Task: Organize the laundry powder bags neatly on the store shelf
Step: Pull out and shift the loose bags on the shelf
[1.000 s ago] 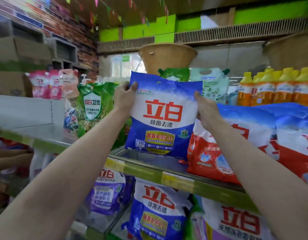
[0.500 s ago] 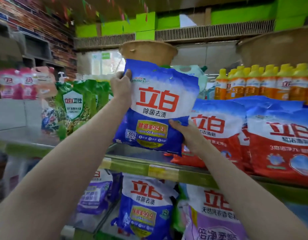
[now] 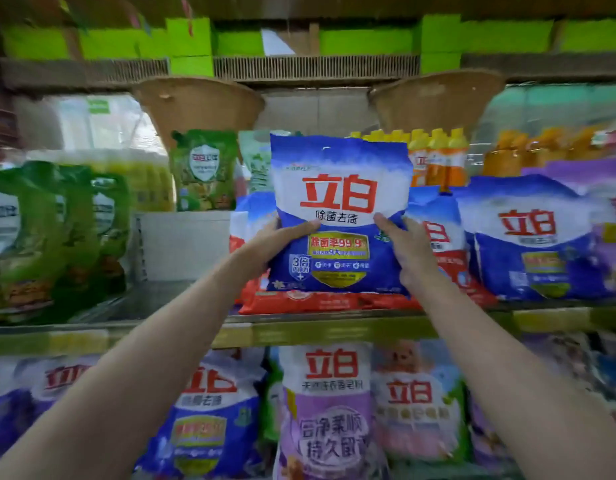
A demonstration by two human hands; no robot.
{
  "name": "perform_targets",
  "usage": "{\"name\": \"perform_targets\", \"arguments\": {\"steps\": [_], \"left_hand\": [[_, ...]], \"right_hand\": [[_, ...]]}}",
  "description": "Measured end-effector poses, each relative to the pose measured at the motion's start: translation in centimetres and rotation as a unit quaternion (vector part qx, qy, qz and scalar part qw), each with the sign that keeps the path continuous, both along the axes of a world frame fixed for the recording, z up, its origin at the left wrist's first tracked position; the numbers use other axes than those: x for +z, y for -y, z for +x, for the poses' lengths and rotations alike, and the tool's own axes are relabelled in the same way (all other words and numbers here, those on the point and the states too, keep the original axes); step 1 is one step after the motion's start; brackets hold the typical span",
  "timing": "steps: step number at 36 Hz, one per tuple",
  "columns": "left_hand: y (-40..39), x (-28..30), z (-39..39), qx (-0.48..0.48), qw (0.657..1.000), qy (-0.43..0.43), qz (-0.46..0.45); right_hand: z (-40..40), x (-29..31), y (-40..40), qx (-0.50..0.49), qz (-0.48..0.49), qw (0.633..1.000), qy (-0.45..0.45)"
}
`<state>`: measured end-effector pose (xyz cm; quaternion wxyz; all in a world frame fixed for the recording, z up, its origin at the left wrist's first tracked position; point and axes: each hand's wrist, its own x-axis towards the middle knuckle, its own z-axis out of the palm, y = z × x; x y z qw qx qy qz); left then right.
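I hold the blue powder bag [image 3: 339,216] upright at centre, left hand [image 3: 282,239] and right hand [image 3: 408,244] gripping its sides, above a flat red bag [image 3: 320,301]. Green pouches [image 3: 57,237] crowd nine o'clock, more blue bags [image 3: 528,237] three o'clock, orange bottles [image 3: 438,161] one o'clock behind.

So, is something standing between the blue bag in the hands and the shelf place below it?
Yes. A red bag lies flat on the shelf directly under the blue bag that both hands grip.
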<state>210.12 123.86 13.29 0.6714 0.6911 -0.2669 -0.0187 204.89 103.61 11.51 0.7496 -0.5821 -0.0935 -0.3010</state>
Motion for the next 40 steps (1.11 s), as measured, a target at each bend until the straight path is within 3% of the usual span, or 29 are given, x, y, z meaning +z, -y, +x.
{"name": "perform_targets", "arguments": {"steps": [5,11,19,24,30,37,40], "left_hand": [[7.9,-0.9,-1.5,-0.034,0.999,0.029,0.027],[18.1,-0.7,-3.3,0.006,0.996,0.047,-0.072],[29.1,0.7,-3.8,0.098,0.981,0.066,-0.151],[34.0,-0.7,-3.9,0.112,0.987,0.057,-0.096],[37.0,-5.1,-2.5,0.145,0.986,0.082,0.016],[36.3,-5.6,-3.8,0.22,0.963,0.107,0.108],[35.9,-7.0,-4.9,0.211,0.954,0.151,0.148]], "right_hand": [[-2.9,-0.1,7.4,-0.06,-0.01,0.998,-0.021],[-5.4,1.5,16.9,-0.102,-0.063,0.991,-0.065],[-7.8,0.3,29.3,-0.007,-0.239,0.954,-0.183],[-7.5,-0.4,34.2,-0.026,-0.294,0.934,-0.2],[-6.6,-3.7,38.3,-0.055,-0.422,0.866,-0.262],[-7.4,-2.8,37.7,-0.067,-0.459,0.843,-0.271],[-7.1,-3.2,38.0,-0.082,-0.474,0.838,-0.259]]}}
